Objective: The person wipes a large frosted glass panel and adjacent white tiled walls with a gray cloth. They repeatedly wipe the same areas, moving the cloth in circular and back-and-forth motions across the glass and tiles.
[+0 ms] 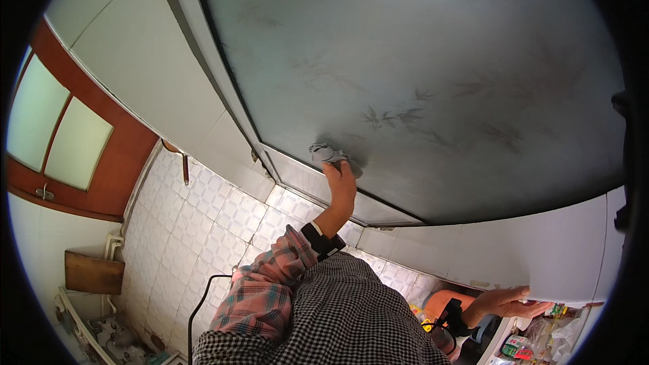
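Note:
My left hand point(340, 187) grips a crumpled grey cloth point(327, 154) and presses it against the lower left part of a frosted glass pane point(405, 76). Faint leaf patterns mark the glass, and a dark strip edges it. My right hand point(504, 303) is at the lower right, by the bottom edge of the white wall tiles point(487, 258). Its thumb and fingers are apart, and I see no object held in it. Whether its fingertips bear on the tile edge is hard to tell.
Beside my right hand, a container point(535, 337) holds bottles and plastic bags. A pan handle point(185, 170) juts out at the left wall. Further left are a red-brown door point(129, 154) with glass panels and a wooden board point(95, 272). A black cable point(191, 309) hangs near my left side.

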{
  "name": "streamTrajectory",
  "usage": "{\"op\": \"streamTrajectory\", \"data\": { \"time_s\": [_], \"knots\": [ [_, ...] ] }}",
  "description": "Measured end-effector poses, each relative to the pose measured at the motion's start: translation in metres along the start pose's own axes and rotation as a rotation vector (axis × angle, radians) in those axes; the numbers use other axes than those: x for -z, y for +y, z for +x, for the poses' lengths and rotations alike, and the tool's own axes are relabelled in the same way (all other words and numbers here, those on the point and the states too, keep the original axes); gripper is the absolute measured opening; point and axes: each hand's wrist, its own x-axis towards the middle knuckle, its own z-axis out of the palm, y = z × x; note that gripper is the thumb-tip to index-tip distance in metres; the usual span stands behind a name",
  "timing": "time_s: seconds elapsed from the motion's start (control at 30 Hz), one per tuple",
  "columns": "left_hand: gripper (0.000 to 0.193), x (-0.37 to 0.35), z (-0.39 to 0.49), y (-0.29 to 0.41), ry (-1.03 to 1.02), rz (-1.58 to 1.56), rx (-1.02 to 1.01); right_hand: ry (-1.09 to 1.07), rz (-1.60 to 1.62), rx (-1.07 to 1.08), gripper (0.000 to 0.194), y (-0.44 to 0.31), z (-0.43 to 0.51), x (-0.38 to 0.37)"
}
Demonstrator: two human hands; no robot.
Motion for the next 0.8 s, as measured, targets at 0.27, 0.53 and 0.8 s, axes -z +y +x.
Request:
{"op": "streamTrajectory", "data": {
  "time_s": [0.27, 0.53, 0.8],
  "knots": [
    [0.055, 0.087, 0.137, -0.018, 0.372, 0.611, 0.012, -0.015, 0.002, -0.062, 0.064, 0.002, -0.001, 0.002],
    [0.043, 0.064, 0.076, -0.012, -0.002, 0.130, 0.357, 0.032, -0.003, -0.045, 0.062, -0.011, 0.001, -0.004],
    [0.034, 0.025, 0.001, 0.080, -0.525, 0.012, 0.528, 0.011, 0.039, -0.175, 0.071, -0.027, 0.004, -0.005]
  ]
}}
